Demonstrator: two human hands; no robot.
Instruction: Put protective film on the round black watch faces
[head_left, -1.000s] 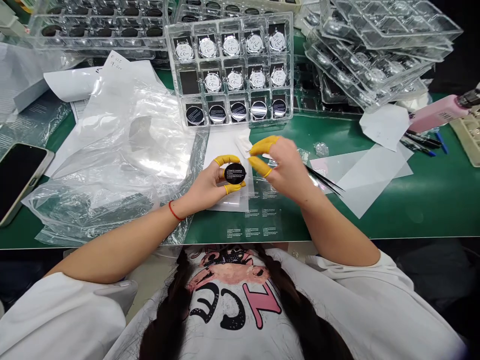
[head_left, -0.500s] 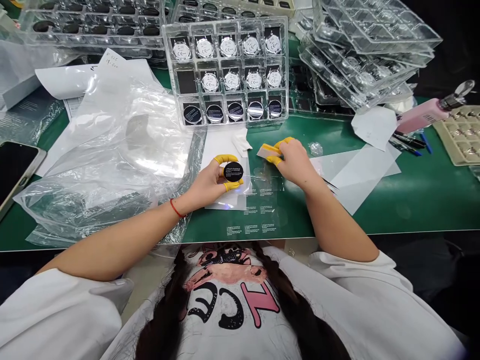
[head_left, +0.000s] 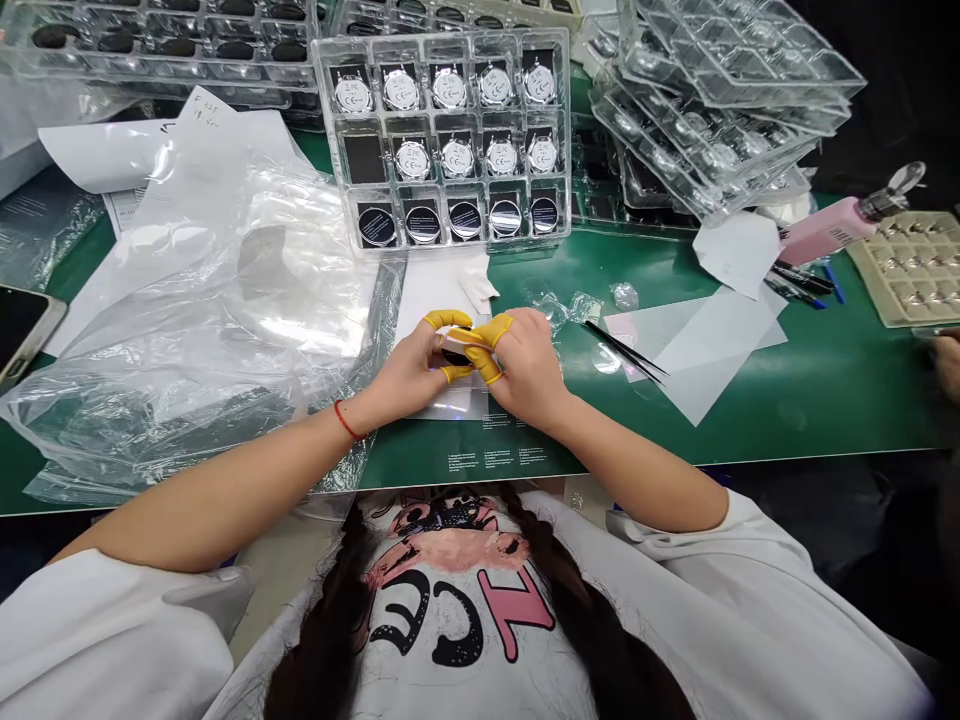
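Note:
My left hand (head_left: 414, 365), with yellow finger cots on its fingertips, is closed around the rim of a round black watch head (head_left: 454, 357). Most of its face, which carries small white print, is now covered. My right hand (head_left: 529, 365), also in yellow finger cots, pinches a small flat scraper (head_left: 463, 344), whitish with a yellow part. The scraper lies across the watch face, and both hands meet there. Below them, clear film with rows of white print (head_left: 469, 462) rests on the green table (head_left: 787, 410). Black tweezers (head_left: 626, 352) lie right of my right hand.
A clear tray of watch heads (head_left: 450, 140) stands tilted behind my hands. Crumpled plastic bags (head_left: 225, 330) cover the left side, beside a phone (head_left: 26, 335). Stacked trays (head_left: 720, 120), a pink bottle (head_left: 825, 230) and pens are at right. Another person's hand (head_left: 949, 362) shows at the right edge.
My right hand has moved left with the scraper, from beside the watch head onto its face. The tweezers are now uncovered. Another person's hand has appeared at the right edge.

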